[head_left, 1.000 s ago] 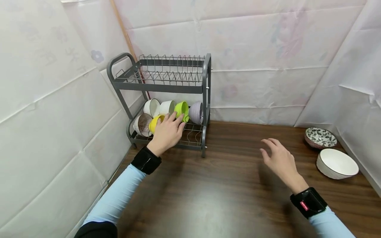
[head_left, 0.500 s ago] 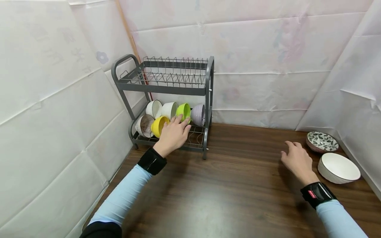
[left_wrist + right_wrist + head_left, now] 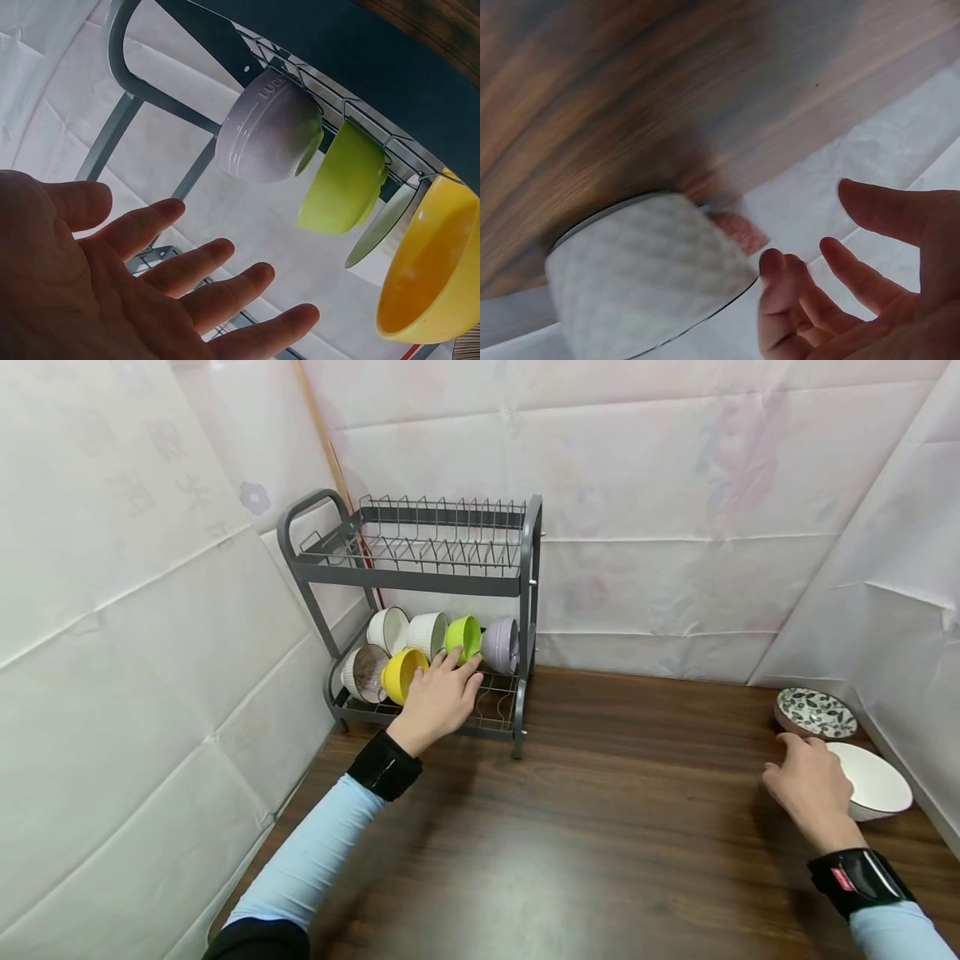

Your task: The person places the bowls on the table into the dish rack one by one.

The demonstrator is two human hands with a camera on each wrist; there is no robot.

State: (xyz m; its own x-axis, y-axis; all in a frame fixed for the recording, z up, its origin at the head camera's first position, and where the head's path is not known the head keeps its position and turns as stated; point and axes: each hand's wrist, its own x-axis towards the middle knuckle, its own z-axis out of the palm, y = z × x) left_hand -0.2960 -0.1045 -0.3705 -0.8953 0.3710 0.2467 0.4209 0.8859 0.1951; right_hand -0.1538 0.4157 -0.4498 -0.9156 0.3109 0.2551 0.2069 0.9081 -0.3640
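My left hand (image 3: 438, 700) is before the rack's lower tier, fingers spread and holding nothing. Close to it are a yellow bowl (image 3: 403, 675), a lime-green bowl (image 3: 463, 635) and a lilac bowl (image 3: 500, 645), all tilted on edge; the left wrist view shows the lilac bowl (image 3: 270, 131) beyond the fingertips. Over at the right, my right hand (image 3: 813, 789) hovers beside a white bowl (image 3: 873, 781), overlapping its left side in the head view. In the right wrist view this bowl (image 3: 645, 277) has a quilted outer wall, and the loosely bent fingers hold nothing.
A dark grey two-tier dish rack (image 3: 408, 581) stands at the back left, its lower tier also bearing a ribbed brown-lined bowl (image 3: 365, 674) and two white bowls (image 3: 426, 633). Behind the white bowl sits a leaf-patterned bowl (image 3: 816, 712). Pale sheeting (image 3: 645, 585) surrounds the brown table (image 3: 585, 827).
My right hand has moved rightward across the table to the white bowl. My left hand has stayed by the rack, with only a slight shift to the right in view.
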